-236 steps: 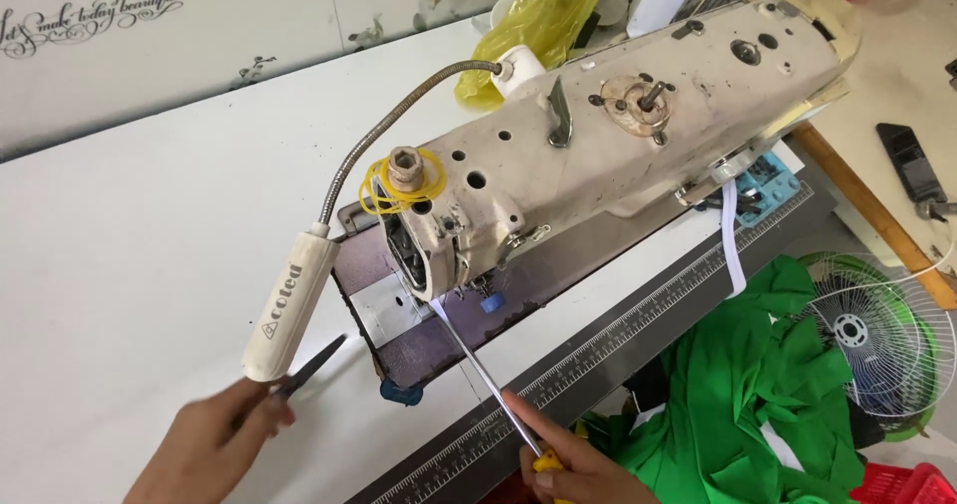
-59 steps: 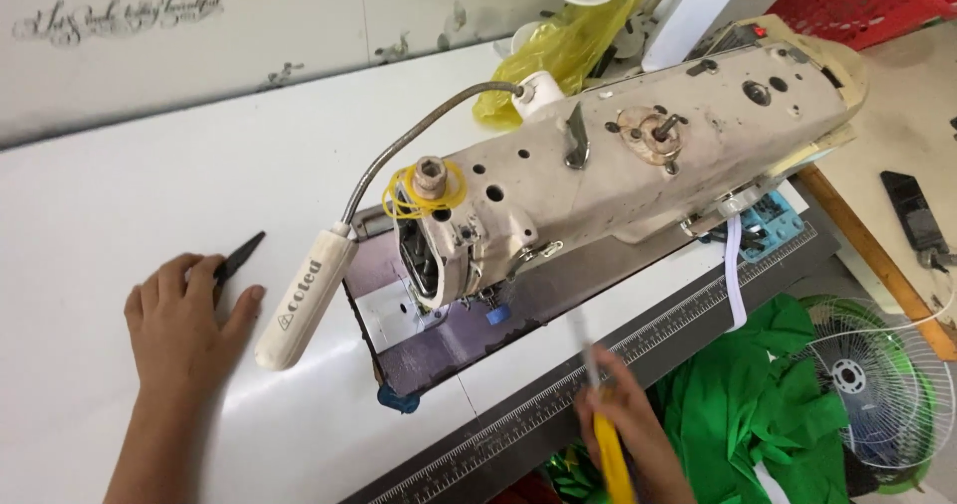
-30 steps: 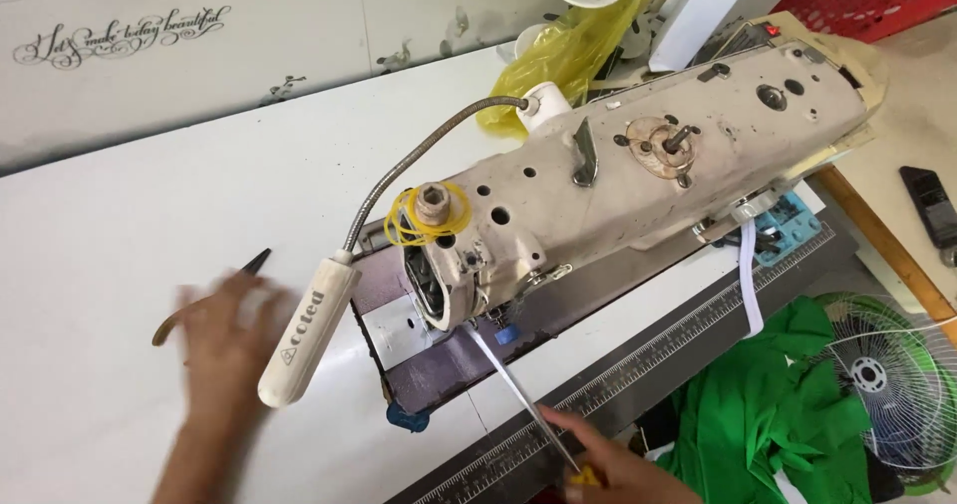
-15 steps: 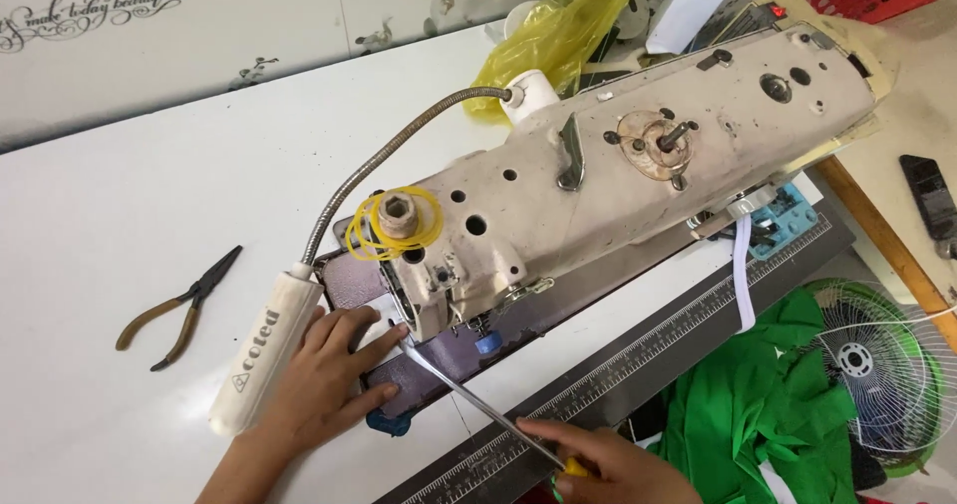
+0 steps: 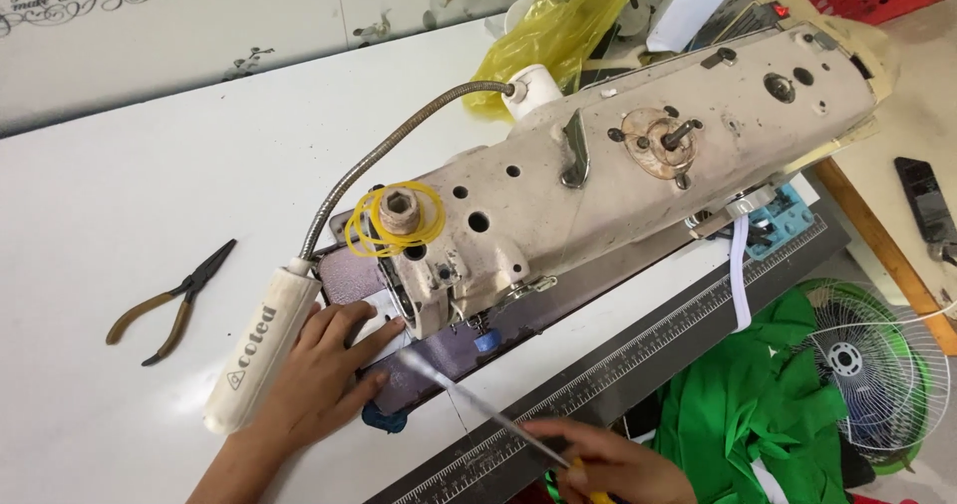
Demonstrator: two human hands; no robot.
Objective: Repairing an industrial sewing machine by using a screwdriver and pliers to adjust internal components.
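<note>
Screwdriver [image 5: 478, 411] is pinched in your right hand [image 5: 608, 461], tip near the sewing machine [image 5: 598, 185] head; your left hand [image 5: 319, 379] lies spread on its metal plate [image 5: 349, 280].

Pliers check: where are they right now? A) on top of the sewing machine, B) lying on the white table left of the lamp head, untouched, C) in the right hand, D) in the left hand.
B: the pliers lie alone on the white table, apart from the left hand, which rests by the lamp head; the right hand holds a screwdriver.
</note>
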